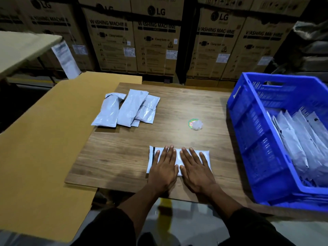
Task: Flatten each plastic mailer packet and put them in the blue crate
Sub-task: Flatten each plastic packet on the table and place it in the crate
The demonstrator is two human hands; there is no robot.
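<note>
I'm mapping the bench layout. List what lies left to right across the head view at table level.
Cardboard sheet → pile of grey mailer packets → left hand → right hand, both flat on a white mailer packet → blue crate holding packets.

Packet under hands: white plastic mailer, lying lengthwise left to right near the table's front edge, a black strip across its left end, partly covered.
Waiting packets: pile of pale grey mailers at the table's far left, puffy and creased, overlapping one another, long sides running roughly front to back.
Blue crate: slotted plastic crate on the right side of the table, with a handle cutout in its far wall.
Crate contents: grey mailers leaning in a row inside.
</note>
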